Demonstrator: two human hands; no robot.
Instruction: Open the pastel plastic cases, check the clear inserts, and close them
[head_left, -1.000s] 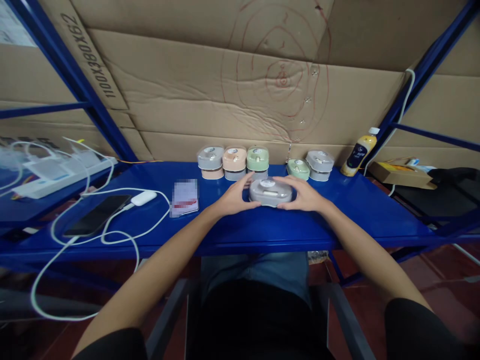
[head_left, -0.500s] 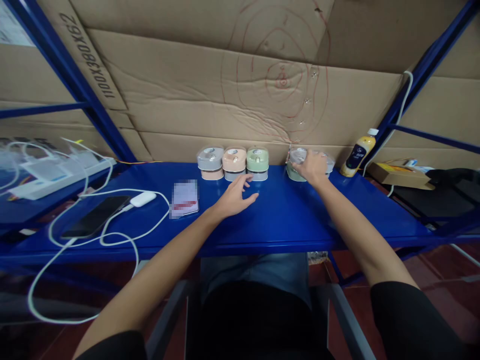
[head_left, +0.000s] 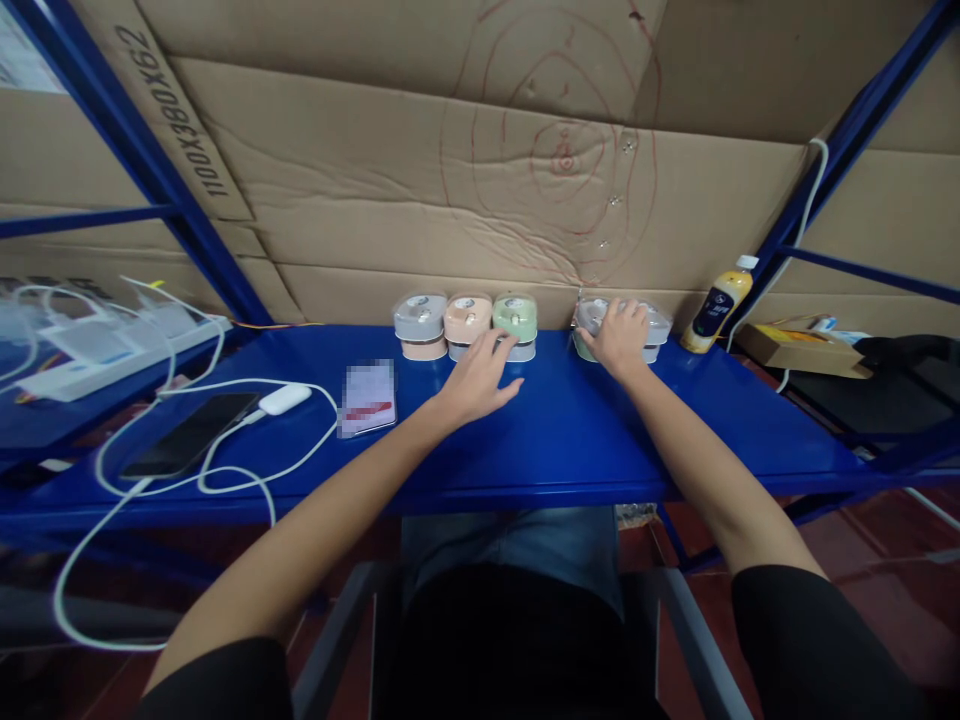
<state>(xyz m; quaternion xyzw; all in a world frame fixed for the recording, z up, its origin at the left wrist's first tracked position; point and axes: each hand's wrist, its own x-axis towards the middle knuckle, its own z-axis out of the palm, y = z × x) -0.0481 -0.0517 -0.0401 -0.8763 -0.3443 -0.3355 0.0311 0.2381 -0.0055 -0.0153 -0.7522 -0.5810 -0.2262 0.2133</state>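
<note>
Three stacks of small lidded boxes stand side by side at the back of the blue table: grey over pink [head_left: 419,318], pink over grey [head_left: 466,318], green over grey [head_left: 516,315]. My left hand [head_left: 480,380] is just in front of the pink and green stacks, fingers apart, holding nothing. Further right, two more stacks stand together, a grey-topped one [head_left: 590,316] with a green box below and another grey one [head_left: 658,325]. My right hand [head_left: 621,338] lies over them, fingers spread on top, partly covering both.
An orange-yellow drink bottle [head_left: 718,305] leans at the back right. A blurred-screen phone [head_left: 367,397], a black phone [head_left: 191,435], white cables and a power strip [head_left: 120,358] lie to the left. A cardboard sheet [head_left: 360,180] stands behind.
My left hand has moved up and slightly right, closer to the pink and green stacks. My right hand has shifted slightly on the right-hand stacks, its fingers more spread.
</note>
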